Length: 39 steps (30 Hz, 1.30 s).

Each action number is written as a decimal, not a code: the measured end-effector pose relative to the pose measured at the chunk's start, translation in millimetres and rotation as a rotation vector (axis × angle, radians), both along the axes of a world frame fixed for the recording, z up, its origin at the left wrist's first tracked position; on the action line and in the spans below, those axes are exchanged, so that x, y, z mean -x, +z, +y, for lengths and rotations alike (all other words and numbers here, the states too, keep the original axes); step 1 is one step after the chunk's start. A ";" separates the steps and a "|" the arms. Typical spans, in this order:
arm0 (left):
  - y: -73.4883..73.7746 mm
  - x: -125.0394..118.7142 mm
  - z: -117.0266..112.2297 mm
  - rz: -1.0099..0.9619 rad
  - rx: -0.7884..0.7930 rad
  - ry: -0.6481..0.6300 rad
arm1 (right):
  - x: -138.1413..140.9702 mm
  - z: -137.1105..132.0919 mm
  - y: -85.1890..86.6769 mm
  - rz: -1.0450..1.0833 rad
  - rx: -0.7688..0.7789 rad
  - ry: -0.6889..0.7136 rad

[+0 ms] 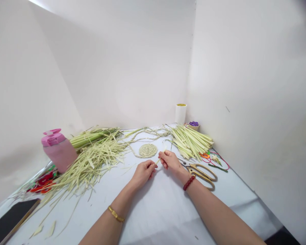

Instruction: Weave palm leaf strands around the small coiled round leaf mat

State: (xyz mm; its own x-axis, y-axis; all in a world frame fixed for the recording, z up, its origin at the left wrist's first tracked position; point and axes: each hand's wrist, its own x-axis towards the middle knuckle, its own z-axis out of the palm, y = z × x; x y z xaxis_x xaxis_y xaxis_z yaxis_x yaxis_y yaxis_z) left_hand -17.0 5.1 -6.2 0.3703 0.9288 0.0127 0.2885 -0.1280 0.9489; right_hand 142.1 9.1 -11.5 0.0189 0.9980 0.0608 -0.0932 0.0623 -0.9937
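Observation:
My right hand [170,162] pinches a thin pale green leaf strip [161,156], which slants up and away from its fingers. My left hand [143,174] is close by, its bunched fingertips at the strip's lower end. Just beyond my hands lies a flat coiled disc of braided leaf [148,150], with a loose braided cord [148,133] trailing from it. Gold-handled scissors [201,175] lie right of my right wrist. A heap of shredded leaf strips [89,166] lies left of my left hand, and a bundle of wider strips [190,141] lies ahead on the right.
A pink bottle [58,149] lies on the white table [163,211] at left, before whole green leaves [91,139]. A black tablet [11,221] sits at the near left corner. A white roll [181,113], a small purple-filled bowl [193,125] and red cord [219,160] stand by the right wall.

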 end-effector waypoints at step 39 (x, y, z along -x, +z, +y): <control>-7.5 -13.5 -13.1 -0.523 0.152 0.071 | 56.3 40.4 24.6 0.057 -0.179 -0.582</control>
